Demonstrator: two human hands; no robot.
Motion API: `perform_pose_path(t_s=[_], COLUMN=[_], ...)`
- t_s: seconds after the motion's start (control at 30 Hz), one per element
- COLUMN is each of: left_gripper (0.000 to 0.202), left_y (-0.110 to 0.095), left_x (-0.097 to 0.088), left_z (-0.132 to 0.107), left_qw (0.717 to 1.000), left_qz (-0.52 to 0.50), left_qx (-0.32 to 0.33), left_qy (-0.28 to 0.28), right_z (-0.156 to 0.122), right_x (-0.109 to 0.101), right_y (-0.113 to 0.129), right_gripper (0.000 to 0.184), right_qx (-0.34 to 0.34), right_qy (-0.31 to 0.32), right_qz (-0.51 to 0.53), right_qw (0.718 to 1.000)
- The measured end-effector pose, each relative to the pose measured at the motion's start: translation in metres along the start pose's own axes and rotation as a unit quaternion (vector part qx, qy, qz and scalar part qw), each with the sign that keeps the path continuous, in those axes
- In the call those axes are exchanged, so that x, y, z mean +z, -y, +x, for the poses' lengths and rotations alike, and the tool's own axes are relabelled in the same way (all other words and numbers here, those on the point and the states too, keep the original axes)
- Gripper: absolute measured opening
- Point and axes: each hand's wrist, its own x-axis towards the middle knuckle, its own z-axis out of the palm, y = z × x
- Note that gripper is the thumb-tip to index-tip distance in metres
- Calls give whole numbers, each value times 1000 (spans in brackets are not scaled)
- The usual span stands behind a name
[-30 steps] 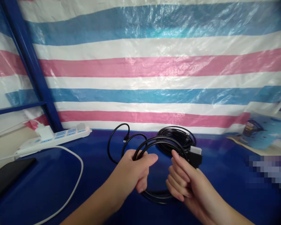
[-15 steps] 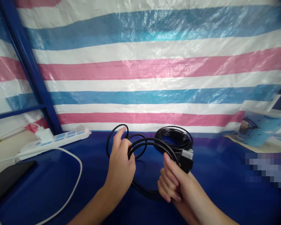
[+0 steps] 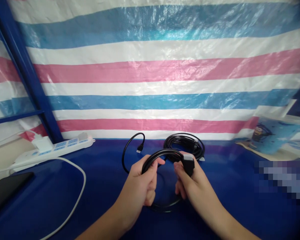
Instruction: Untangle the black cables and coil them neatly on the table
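Blue table (image 3: 102, 186) before striped tarp (image 3: 150, 73): left hand (image 3: 140, 183) and right hand (image 3: 190, 181) both clenched on black cable (image 3: 162, 154), near power strip (image 3: 52, 150)

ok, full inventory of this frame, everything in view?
table: 1, blue, foreground
striped tarp: 1, blue, white and pink, backdrop
frame post: 1, blue, left
black cable: 1, black, looped at centre front, loose end lying on table
connector: 1, black with grey tip, on black cable's held end
coiled cable: 1, black, on table behind the loop
power strip: 1, white, far left, adapter plugged in
cord: 1, white, curving across table at left
flat device: 1, black, left edge
cartoon-printed pack: 1, blue, far right
left hand: 1, bare, closed on black cable
right hand: 1, bare, closed on black cable by connector
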Motion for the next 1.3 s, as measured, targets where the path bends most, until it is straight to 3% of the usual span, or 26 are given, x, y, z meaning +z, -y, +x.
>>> perform_pose_path(t_s=[0.13, 0.23, 0.4, 0.53, 0.73, 0.83, 0.9, 0.97, 1.07, 1.17, 1.2, 1.23, 1.3], left_gripper=[30, 29, 31, 30, 33, 35, 30, 26, 23, 28, 34, 41, 59], left_y=[5, 9, 10, 7, 14, 16, 12, 7, 1, 1, 2, 3, 7], left_x=[0, -1, -1, -2, -3, -4, -6, -8, -10, -14, -16, -18, -22], left_z=[1, -2, -10, -12, -2, 1, 0, -1, -2, 0, 2, 3, 7], left_qw=[999, 995, 979, 972, 988, 984, 962, 913, 805, 700, 688, 697, 774], left_qz=[35, 94, 187, 206, 141, 169, 264, 391, 556, 640, 643, 632, 565], left_qx=[15, 41, 84, 108, 54, 43, 66, 102, 179, 264, 273, 266, 198], left_qy=[1, -4, -1, -22, -38, -38, -39, -56, -104, -175, -196, -211, -206], right_z=[-2, -1, 5, 7, 3, 0, 0, 0, 0, -2, -2, -3, -5], right_x=[-3, -5, -10, -12, -5, -3, -3, -3, -3, -2, -2, -1, 1], right_y=[4, 8, 7, 7, 11, 15, 19, 23, 25, 25, 25, 25, 24], right_gripper=[72, 71, 52, 31, 38, 43, 43, 42, 43, 45, 46, 46, 47], right_qx=[-48, -53, -89, -128, -7, 39, 49, 52, 54, 51, 49, 47, 49], right_qy=[3, 18, 16, -12, 71, 69, 54, 41, 18, -2, -4, -3, 2], right_qz=[-64, -99, -166, -131, -37, 2, 20, 34, 56, 74, 77, 78, 75], right_qw=[997, 994, 982, 983, 997, 997, 997, 997, 997, 996, 996, 996, 996])
